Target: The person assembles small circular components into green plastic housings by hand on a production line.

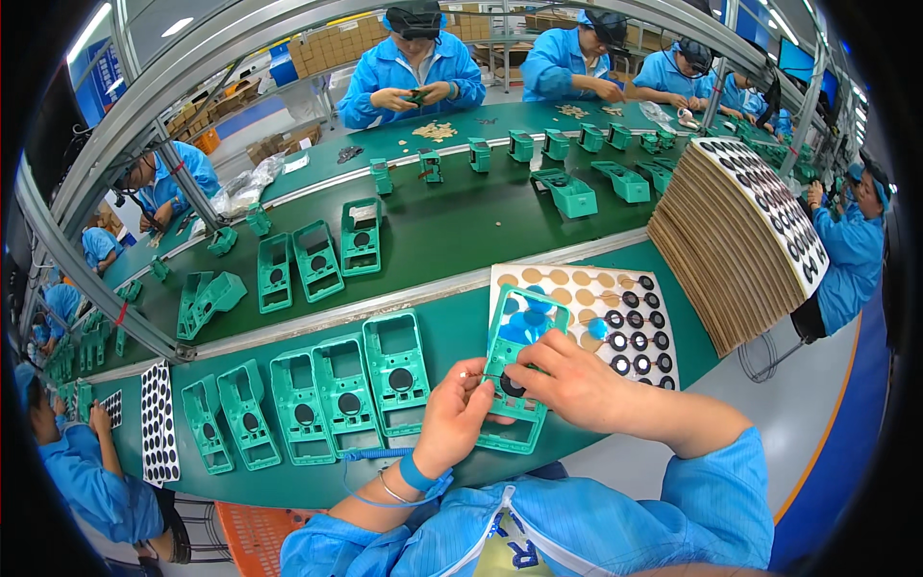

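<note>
Green plastic housing (516,380) between both hands (452,413) (567,380), above the workbench (452,332).

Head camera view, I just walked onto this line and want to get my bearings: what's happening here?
A person at a green bench holds a green plastic housing in the left hand while the right hand presses a black ring pad onto it. Beside it lies a sticker sheet, partly used. Five more housings wait in a row to the left. A stack of sheets stands to the right, and other workers in blue handle parts across the conveyor.
</note>
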Demonstrator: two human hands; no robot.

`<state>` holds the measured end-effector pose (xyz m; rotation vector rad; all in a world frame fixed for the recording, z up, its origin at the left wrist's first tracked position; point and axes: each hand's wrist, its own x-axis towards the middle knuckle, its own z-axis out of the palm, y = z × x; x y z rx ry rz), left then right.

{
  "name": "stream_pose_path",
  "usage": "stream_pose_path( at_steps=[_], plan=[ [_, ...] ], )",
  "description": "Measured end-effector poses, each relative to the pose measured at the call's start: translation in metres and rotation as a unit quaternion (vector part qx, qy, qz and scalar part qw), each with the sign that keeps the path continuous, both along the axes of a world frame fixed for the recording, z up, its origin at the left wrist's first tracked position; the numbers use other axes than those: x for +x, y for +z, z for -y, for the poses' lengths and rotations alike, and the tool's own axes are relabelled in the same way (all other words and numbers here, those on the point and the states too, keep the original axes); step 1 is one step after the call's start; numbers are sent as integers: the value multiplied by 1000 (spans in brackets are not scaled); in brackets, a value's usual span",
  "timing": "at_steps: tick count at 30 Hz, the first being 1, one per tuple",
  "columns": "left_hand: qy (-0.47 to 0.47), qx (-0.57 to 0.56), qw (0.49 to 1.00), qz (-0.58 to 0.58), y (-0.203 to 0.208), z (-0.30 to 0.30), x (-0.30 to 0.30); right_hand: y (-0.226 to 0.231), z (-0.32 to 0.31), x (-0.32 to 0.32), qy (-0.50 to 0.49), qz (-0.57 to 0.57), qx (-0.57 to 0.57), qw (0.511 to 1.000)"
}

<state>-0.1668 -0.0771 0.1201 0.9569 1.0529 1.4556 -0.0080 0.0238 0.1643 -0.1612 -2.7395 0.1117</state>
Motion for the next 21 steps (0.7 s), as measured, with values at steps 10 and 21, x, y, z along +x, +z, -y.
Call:
stream_pose_path(
  at_steps=[10, 21],
  plan=[
    [3, 3, 1000, -2, 1, -2, 2, -6, -3, 5, -11, -12, -20, 1000],
    [13, 12, 1000, 19, 0, -1, 5, -9, 5, 9, -29, -18, 46, 998]
  ],
)
